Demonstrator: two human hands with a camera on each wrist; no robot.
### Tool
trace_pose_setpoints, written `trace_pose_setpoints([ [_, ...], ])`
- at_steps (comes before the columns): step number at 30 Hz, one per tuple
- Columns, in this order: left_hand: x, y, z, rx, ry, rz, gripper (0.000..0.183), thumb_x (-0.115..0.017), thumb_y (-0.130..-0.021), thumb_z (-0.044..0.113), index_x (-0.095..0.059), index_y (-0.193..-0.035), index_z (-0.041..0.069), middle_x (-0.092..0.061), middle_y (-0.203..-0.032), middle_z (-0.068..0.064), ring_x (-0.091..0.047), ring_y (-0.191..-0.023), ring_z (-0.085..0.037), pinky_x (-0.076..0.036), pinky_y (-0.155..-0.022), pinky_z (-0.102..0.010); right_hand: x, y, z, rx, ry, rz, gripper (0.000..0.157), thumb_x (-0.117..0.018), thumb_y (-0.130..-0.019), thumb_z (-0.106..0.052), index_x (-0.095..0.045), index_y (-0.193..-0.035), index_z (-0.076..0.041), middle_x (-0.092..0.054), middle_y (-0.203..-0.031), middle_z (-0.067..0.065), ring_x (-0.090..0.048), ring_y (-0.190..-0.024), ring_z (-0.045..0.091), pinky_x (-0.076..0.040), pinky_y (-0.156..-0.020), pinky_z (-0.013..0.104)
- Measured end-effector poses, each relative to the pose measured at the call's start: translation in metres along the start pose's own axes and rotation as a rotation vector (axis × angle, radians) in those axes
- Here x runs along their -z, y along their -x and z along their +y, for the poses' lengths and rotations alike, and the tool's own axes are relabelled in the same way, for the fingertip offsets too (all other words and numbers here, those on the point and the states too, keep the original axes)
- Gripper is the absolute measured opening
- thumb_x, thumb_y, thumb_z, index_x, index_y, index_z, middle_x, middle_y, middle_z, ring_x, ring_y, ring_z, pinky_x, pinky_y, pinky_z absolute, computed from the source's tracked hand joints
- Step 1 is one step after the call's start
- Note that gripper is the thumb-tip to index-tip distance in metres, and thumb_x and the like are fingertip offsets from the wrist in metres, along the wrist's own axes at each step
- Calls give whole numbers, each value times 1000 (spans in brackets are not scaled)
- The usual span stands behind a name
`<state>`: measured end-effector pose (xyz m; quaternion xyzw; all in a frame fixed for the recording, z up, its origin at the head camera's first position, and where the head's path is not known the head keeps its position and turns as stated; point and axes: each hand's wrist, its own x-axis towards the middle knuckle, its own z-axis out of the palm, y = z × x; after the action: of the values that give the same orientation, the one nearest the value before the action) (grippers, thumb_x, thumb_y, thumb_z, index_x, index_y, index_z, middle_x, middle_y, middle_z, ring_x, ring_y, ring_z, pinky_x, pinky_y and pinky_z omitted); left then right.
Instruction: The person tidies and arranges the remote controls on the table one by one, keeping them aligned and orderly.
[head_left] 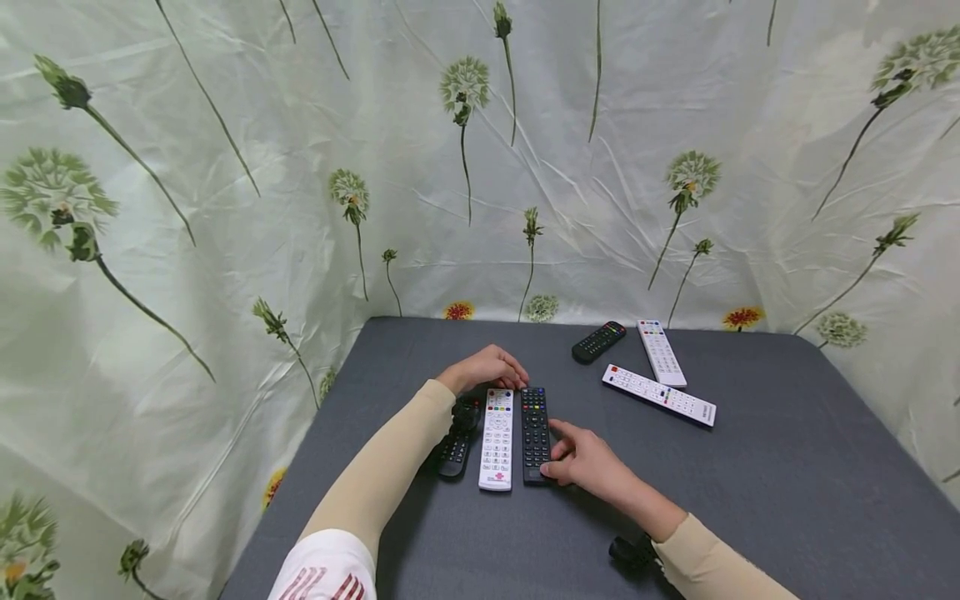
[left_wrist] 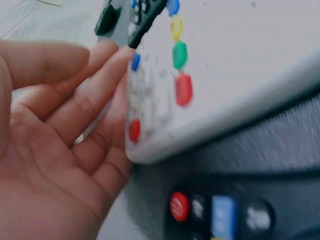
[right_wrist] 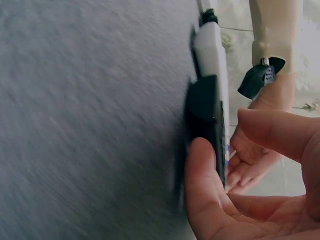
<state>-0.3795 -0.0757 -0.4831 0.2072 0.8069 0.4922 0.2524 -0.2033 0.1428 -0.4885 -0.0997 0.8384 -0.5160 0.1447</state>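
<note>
Side by side lie a white remote control [head_left: 496,442] and a black remote control [head_left: 536,433], both lengthwise to me. Another black remote [head_left: 453,454] lies left of them, partly hidden under my left forearm. My left hand [head_left: 491,367] is at the far ends of the white and middle black remotes, fingertips right at their edge; in the left wrist view the fingers [left_wrist: 85,105] are extended beside the white remote's end. My right hand [head_left: 588,462] touches the middle black remote's right edge, thumb at its near corner; one fingertip [right_wrist: 201,160] lies against its side.
At the back right lie a short black remote [head_left: 598,342], a white remote [head_left: 662,353] and another white remote [head_left: 660,394] set slantwise, close to the second one's near end. A flowered cloth [head_left: 420,167] hangs behind the dark grey table [head_left: 750,500].
</note>
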Motion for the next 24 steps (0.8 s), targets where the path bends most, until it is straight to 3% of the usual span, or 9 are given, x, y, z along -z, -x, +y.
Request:
trace_pose_setpoints([
  [5, -4, -3, 8, 12, 41, 54, 25, -58, -98, 7, -73, -115, -2, -75, -98, -13, -70, -86, -24, -54, -69, -31, 18, -4, -5, -20, -73, 18, 66, -72, -91, -7, -41, -147, 9, -68, -99, 12, -69, -84, 23, -60, -72, 37],
  [11, -10, -15, 21, 11, 56, 166, 29, -55, -102, 10, -69, -125, -3, -73, -108, -14, -69, -96, -31, -57, -80, -41, 52, -19, -15, -8, -183, 84, 58, -63, -96, -6, -39, -147, 10, -63, -114, 26, -66, -101, 34, -58, -85, 44],
  [18, -21, -41, 38, -4, 164, 236, 36, -58, -103, 14, -62, -137, 3, -64, -129, -15, -63, -113, -34, -53, -93, -46, 93, -48, -28, -52, -298, 205, 55, -56, -102, -8, -36, -151, 7, -53, -134, 30, -67, -95, 13, -55, -93, 38],
  [21, -26, -49, 46, -15, 200, 226, 40, -55, -105, 18, -57, -143, 7, -57, -140, -14, -58, -123, -34, -50, -99, -46, 106, -61, -29, -88, -345, 233, 58, -53, -104, -10, -30, -155, 5, -43, -146, 31, -64, -109, 24, -50, -101, 41],
  [24, -31, -58, 53, -23, 248, 220, 43, -52, -106, 23, -53, -147, 10, -52, -147, -13, -53, -130, -34, -46, -104, -46, 119, -74, -29, -130, -381, 258, 59, -49, -105, -12, -26, -157, 2, -36, -153, 29, -50, -130, 39, -42, -109, 46],
])
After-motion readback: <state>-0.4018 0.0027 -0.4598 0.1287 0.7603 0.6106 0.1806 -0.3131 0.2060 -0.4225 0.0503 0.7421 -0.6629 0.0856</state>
